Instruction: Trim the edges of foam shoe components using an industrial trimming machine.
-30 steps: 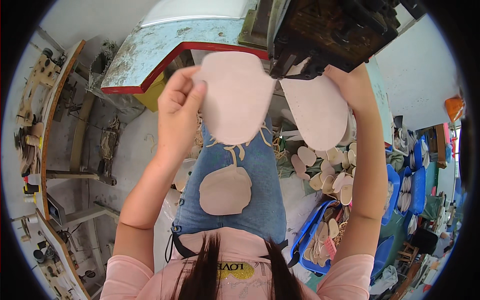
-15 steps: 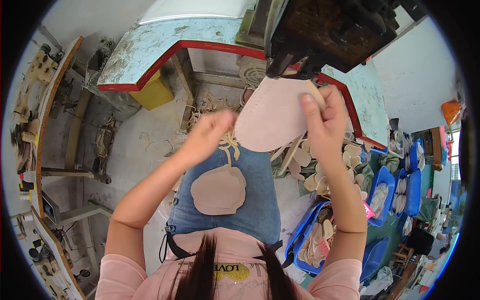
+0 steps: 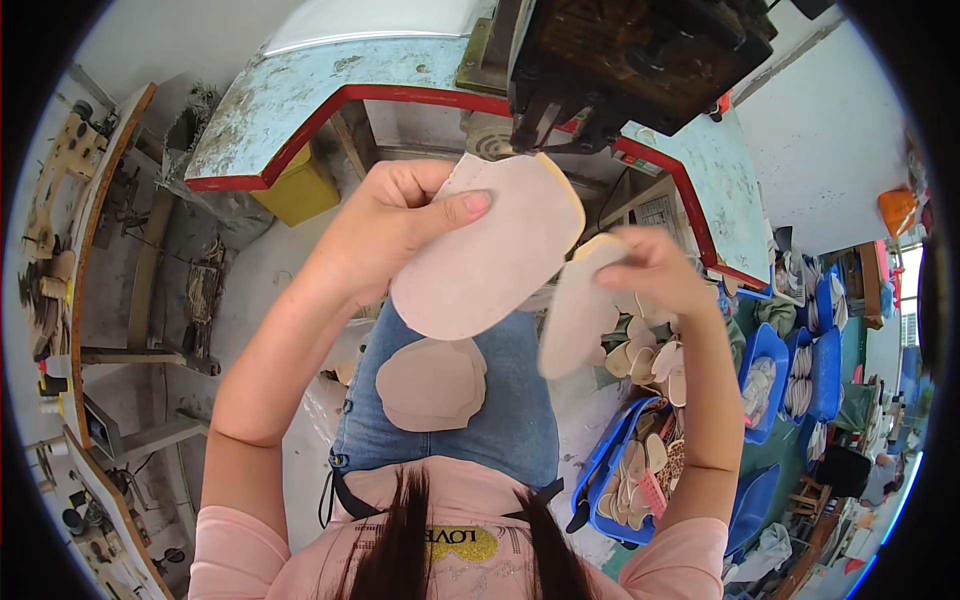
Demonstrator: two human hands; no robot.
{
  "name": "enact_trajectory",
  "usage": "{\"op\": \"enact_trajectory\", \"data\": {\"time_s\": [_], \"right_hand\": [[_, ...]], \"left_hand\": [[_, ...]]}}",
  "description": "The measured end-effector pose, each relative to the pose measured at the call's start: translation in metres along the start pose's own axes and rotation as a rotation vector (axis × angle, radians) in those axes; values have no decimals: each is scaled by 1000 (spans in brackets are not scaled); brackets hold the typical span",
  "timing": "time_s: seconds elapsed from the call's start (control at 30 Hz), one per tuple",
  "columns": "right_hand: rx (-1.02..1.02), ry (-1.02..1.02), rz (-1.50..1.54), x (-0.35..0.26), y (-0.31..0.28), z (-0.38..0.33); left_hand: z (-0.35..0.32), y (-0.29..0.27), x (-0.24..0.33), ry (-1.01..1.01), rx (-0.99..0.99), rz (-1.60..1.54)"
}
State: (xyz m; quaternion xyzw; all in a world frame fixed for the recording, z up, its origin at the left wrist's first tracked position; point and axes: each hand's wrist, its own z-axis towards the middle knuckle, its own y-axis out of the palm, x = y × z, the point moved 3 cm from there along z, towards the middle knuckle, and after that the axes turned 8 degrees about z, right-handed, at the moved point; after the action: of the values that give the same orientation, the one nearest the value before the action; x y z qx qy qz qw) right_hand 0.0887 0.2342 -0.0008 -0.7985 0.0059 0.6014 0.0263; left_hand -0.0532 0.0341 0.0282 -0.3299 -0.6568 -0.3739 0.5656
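Note:
My left hand (image 3: 405, 225) pinches a wide, pale pink insole (image 3: 490, 255) between thumb and fingers. A cream edge runs along its upper right side. Slightly to the right, my right hand (image 3: 655, 275) grips a second insole (image 3: 580, 310) by its upper end; this one is tilted and smeared by motion. Both are held apart, in front of a dark machine head (image 3: 635, 65). A small stack of rounded, pale pink pieces (image 3: 430, 385) lies on my lap, below the left insole.
A pale blue worktable (image 3: 330, 75) with a red edge curves around the machine. Beneath it stands a yellow bin (image 3: 303, 188). To my right sit a pile of soles (image 3: 640, 350), a blue basket (image 3: 605, 470) of soles and further blue baskets (image 3: 765, 350). A wooden shelf (image 3: 110, 230) stands left.
My left hand has moved up and taken hold of the large insole, which has come down and left from the machine. My right hand has moved down with the second insole.

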Motion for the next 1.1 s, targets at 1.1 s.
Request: {"op": "enact_trajectory", "data": {"time_s": [1.1], "right_hand": [[311,-515,-399,-114,-37,43]], "left_hand": [[-20,36,-48,-34,-44,-492]]}}
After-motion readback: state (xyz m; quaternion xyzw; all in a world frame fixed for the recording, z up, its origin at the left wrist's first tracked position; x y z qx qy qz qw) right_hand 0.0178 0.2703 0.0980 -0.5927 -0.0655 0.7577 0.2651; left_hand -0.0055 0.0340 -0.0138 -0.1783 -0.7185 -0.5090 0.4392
